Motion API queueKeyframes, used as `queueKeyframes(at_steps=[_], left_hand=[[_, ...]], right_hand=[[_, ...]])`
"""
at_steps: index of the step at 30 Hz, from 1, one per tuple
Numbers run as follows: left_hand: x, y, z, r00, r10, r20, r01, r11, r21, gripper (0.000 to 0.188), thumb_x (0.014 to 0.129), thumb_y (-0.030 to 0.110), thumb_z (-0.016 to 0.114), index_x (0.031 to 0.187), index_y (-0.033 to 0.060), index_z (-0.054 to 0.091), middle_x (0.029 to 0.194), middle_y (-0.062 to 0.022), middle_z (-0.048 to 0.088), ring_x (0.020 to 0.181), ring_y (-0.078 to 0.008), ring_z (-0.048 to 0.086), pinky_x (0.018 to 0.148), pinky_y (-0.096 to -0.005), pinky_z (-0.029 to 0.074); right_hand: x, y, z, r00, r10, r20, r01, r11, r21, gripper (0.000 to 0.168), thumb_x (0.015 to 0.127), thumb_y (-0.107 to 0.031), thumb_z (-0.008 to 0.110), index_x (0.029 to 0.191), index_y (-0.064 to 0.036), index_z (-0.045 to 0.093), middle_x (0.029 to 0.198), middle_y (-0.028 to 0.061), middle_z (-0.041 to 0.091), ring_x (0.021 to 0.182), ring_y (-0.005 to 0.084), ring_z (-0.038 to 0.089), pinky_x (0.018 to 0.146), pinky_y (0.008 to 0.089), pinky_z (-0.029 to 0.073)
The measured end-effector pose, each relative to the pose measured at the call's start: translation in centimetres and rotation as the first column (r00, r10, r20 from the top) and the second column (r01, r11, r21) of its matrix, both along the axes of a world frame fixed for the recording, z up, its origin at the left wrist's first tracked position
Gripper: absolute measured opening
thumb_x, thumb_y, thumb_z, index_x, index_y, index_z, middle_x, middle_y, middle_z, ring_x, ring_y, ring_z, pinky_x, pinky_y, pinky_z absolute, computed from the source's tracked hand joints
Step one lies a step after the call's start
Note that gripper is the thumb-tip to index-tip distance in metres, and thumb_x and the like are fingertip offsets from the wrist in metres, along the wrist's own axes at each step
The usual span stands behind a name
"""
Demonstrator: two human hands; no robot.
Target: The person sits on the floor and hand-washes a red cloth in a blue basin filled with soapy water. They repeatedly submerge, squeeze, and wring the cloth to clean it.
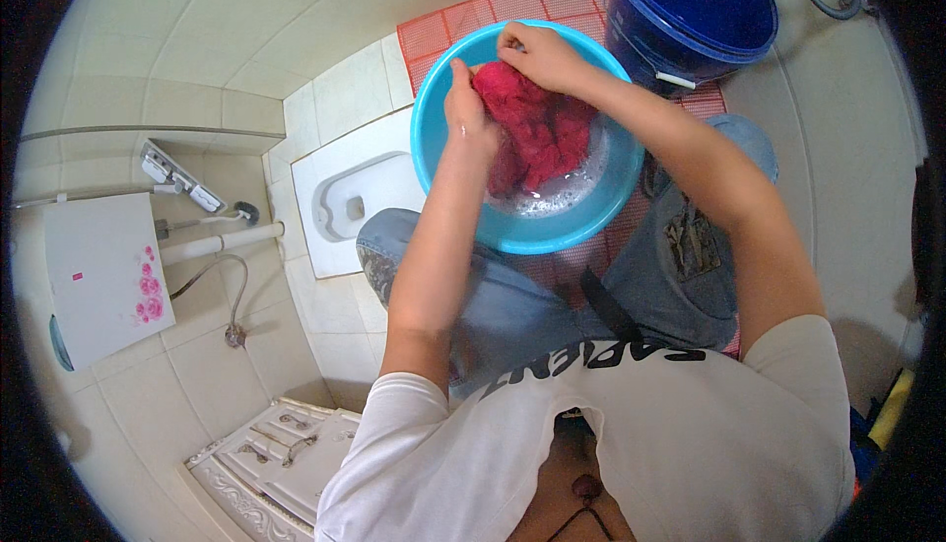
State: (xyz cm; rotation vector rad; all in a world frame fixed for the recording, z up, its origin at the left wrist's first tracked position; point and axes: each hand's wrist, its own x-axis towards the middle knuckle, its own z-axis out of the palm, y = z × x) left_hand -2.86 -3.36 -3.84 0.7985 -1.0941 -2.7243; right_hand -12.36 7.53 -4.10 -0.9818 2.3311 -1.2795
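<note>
A wet red cloth [543,128] is bunched up inside a round light-blue plastic basin [528,243], partly above soapy water [550,202] with white suds. My left hand [473,110] grips the cloth's left side, its thumb pointing up and its other fingers mostly hidden behind the fabric. At the top of the bundle my right hand [543,58] bends over the cloth with curled fingers and holds its upper edge. Both wrists cross over the basin's rim. The cloth's lower part hangs down to the suds.
Beyond the basin at right stands a dark-blue bucket [691,61] with a white handle grip. Under both lies red mesh matting [510,10]. At left are a squat toilet [347,202], a wall-mounted cistern [107,276], a toilet brush [244,213] and a white pipe [222,241].
</note>
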Motion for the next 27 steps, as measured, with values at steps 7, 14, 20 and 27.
queueKeyframes(at_steps=[7, 14, 20, 27], left_hand=[[0.2, -1.8, -1.2, 0.977, -0.158, -0.142, 0.135, 0.978, -0.159, 0.044, 0.094, 0.037, 0.031, 0.115, 0.0031, 0.048, 0.108, -0.0121, 0.057, 0.101, -0.0242, 0.052, 0.092, -0.0400, 0.037], [1.6, -2.6, -4.2, 0.961, -0.084, 0.262, 0.230, 0.769, -0.597, 0.010, 0.080, 0.001, 0.046, 0.089, 0.0050, 0.049, 0.081, -0.0079, 0.057, 0.071, -0.0181, 0.057, 0.064, -0.0300, 0.046], [3.6, -1.4, -11.3, 0.794, -0.453, 0.405, 0.569, 0.320, -0.757, 0.022, 0.079, 0.003, 0.057, 0.100, 0.0001, 0.056, 0.096, -0.0079, 0.061, 0.086, -0.0161, 0.057, 0.080, -0.0303, 0.045], [3.9, 1.5, -5.9, 0.834, -0.454, 0.314, 0.550, 0.635, -0.543, 0.029, 0.080, 0.008, 0.059, 0.108, 0.0009, 0.055, 0.103, -0.0086, 0.061, 0.092, -0.0177, 0.057, 0.086, -0.0317, 0.043]], right_hand=[[0.8, 0.7, 0.5, 0.974, 0.204, -0.098, -0.200, 0.979, 0.051, 0.040, 0.074, -0.032, 0.064, 0.101, -0.003, 0.057, 0.091, 0.0167, 0.063, 0.084, 0.0297, 0.060, 0.075, 0.0368, 0.045], [-1.3, 1.2, 0.3, 0.999, 0.051, -0.016, -0.049, 0.992, 0.113, 0.031, 0.073, -0.032, 0.064, 0.083, -0.003, 0.064, 0.081, 0.0160, 0.064, 0.074, 0.0255, 0.061, 0.068, 0.0350, 0.046], [-1.5, 0.7, -0.4, 0.996, 0.019, 0.082, -0.021, 1.000, 0.024, 0.034, 0.068, -0.035, 0.064, 0.084, -0.005, 0.065, 0.082, 0.0183, 0.063, 0.077, 0.0313, 0.061, 0.070, 0.0393, 0.046], [-1.9, 0.9, -0.3, 0.998, -0.054, 0.034, 0.054, 0.999, -0.008, 0.035, 0.071, -0.038, 0.061, 0.086, -0.006, 0.065, 0.085, 0.0178, 0.064, 0.079, 0.0321, 0.061, 0.071, 0.0400, 0.046]])
